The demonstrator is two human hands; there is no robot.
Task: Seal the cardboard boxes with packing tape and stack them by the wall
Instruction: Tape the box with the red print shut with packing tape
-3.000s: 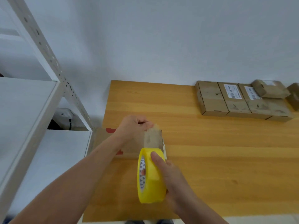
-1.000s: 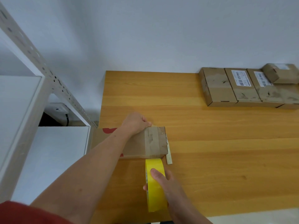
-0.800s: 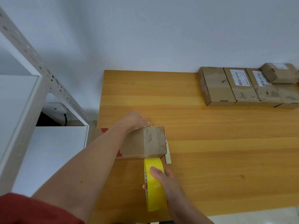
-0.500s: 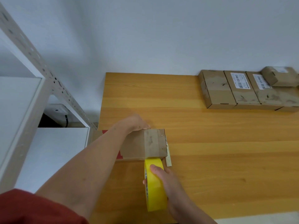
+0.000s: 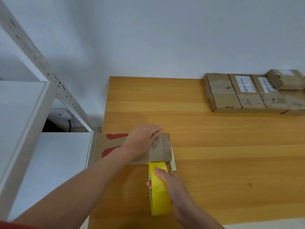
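Note:
A flat cardboard box point(image 5: 161, 151) with red markings lies at the left edge of the wooden table point(image 5: 214, 146), a strip of tape across its right end. My left hand point(image 5: 142, 140) lies flat on top of the box, fingers straight, pressing on the tape. My right hand point(image 5: 171, 187) grips a yellow roll of packing tape point(image 5: 159, 192), held upright just in front of the box's near edge, with the tape running from the roll onto the box.
Several sealed cardboard boxes point(image 5: 247, 93) sit in a row against the wall at the back right, a small one point(image 5: 285, 79) on top. A white metal shelving unit point(image 5: 33, 100) stands left of the table. A pale strip point(image 5: 173, 162) lies by the box's right end.
My left hand has opened and slid from the box's far edge onto its top, over the tape. The right hand brought the roll down from above the box to its near edge.

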